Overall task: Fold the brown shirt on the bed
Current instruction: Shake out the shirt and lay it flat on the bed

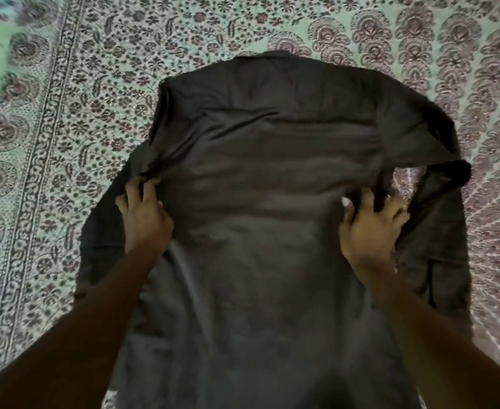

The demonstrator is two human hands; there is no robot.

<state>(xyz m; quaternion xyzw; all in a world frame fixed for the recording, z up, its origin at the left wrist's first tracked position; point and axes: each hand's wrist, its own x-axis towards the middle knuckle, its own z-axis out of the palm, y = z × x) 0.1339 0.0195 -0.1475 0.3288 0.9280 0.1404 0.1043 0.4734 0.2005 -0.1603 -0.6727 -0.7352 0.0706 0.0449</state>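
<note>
A brown shirt (260, 202) is spread back-side up on the bed (183, 33), collar end toward the far edge, hem end toward the near edge and cut off by the bottom of the frame. The bed is covered by a sheet (50, 143) printed with a floral pattern and a border strip running along the left side. No brand, label or readable writing is seen on the shirt or the sheet.

The left hand (143, 215) is placed at the shirt's left side, just below the armpit area; its fingers (142, 187) are curled closed and a bunch of fabric is pinched, with creases pulled toward the grip. The left sleeve is laid along the shirt's left edge, partly under the forearm.

The right hand (371, 224) is placed at the shirt's right side; its fingers (390, 211) are closed around a gathered strip of fabric that is lifted off the sheet. The right sleeve (437, 231) is seen raised and folded over, hanging beside the hand toward the right edge of the bed.

The picture is blurred, so fine stitching cannot be told.
</note>
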